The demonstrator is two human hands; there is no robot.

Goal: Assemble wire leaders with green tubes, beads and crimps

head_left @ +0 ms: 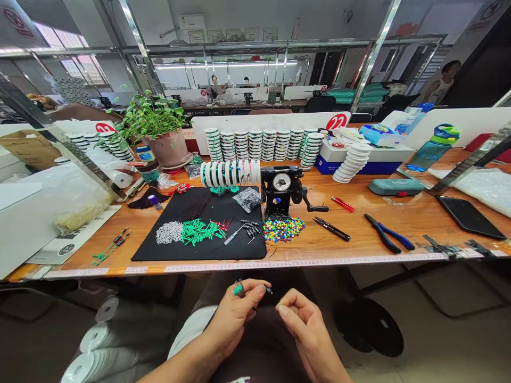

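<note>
My left hand [237, 316] is held over my lap, just below the table edge. Its thumb and index finger pinch a small dark piece [269, 290] with a pale tip. A cluster of small green pieces [238, 289] sits on one of its fingers. My right hand [301, 322] is closed a little to the right, thumb against index finger. Whatever lies in that pinch is too small to make out. Closest on the table are a black mat [159, 253] with grey bits [170, 233], green tubes [199, 231] and black pieces [250, 228].
A hand-cranked winder [281, 189] carries white spools [229, 173]; colourful beads [284, 230] lie below it. To the right are tweezers [332, 229], pliers [388, 234] and a phone [471, 217]. Stacked spools [275, 144] and a potted plant [165, 149] stand behind.
</note>
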